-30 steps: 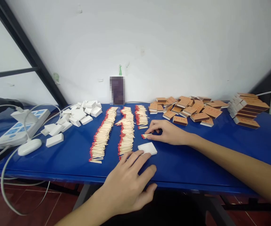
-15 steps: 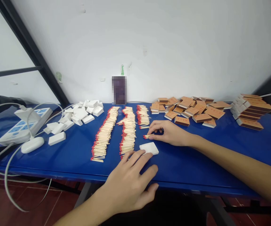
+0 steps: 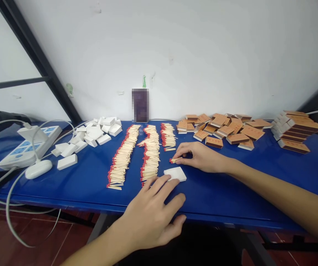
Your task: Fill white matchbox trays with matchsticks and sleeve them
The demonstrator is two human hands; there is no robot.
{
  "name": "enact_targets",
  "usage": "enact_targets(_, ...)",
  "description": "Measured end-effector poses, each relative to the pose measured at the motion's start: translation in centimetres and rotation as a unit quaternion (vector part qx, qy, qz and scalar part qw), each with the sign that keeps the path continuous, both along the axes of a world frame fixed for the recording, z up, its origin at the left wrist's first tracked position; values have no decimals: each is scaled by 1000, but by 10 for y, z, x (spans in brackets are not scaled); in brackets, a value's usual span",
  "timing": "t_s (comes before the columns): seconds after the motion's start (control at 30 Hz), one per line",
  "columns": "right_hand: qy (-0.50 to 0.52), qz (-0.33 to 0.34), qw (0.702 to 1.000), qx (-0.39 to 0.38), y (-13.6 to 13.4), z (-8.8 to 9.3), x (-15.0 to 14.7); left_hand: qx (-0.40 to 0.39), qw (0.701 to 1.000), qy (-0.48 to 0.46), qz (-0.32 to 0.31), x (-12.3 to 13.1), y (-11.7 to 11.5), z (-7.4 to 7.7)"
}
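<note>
Head: match rows (image 3: 148, 155) beside white tray (image 3: 176, 173)

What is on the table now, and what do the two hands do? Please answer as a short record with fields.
surface: blue table
resting: left hand lies open near the front edge, fingertips beside a white tray; contact unclear
holding: right hand pinches a small bunch of matches
middle: three rows of matches, red heads
left side: pile of white trays, power strip
right side: loose orange matchboxes, stacked matchboxes
</note>
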State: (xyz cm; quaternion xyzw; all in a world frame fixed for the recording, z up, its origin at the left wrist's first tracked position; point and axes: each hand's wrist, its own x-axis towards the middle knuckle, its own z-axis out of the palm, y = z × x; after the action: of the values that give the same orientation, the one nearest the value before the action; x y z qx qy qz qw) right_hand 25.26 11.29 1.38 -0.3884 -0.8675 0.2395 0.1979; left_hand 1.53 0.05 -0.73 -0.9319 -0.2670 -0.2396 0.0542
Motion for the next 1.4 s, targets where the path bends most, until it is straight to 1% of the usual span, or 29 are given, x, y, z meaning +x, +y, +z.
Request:
enact_targets(0.17, -6, 10, 999, 33, -4, 4, -3, 14, 999, -25, -33, -1, -1, 2)
enact_targets(0.27, -7, 16, 999, 40, -4, 5, -4, 19, 997, -38, -62, -2, 0, 1)
enact_targets(0.33, -6, 20, 999, 46, -4, 4, -3, 19, 996, -41, -71, -2, 0, 0)
enact_targets(0.5, -1, 40, 997, 70, -5, 3, -3, 16, 997, -32, -64, -1, 1, -2)
enact_targets(0.63, 5, 44, 997, 69, -4, 2, -3, 16, 998, -22, -57, -1, 1, -2)
enact_targets(0.77, 13, 45, 996, 81, -3, 1, -2, 12, 998, -21, -61, -1, 1, -2)
enact_targets(0.93, 25, 54, 995, 78, -1, -2, -1, 9, 998, -28, -63, -1, 1, -1)
enact_targets(1.23, 5, 44, 990, 135, -2, -5, -3, 8, 997, -30, -68, -2, 2, -2)
enact_targets(1.4, 53, 35, 993, 101, -1, -8, -3, 9, 997, -30, -66, -1, 1, -2)
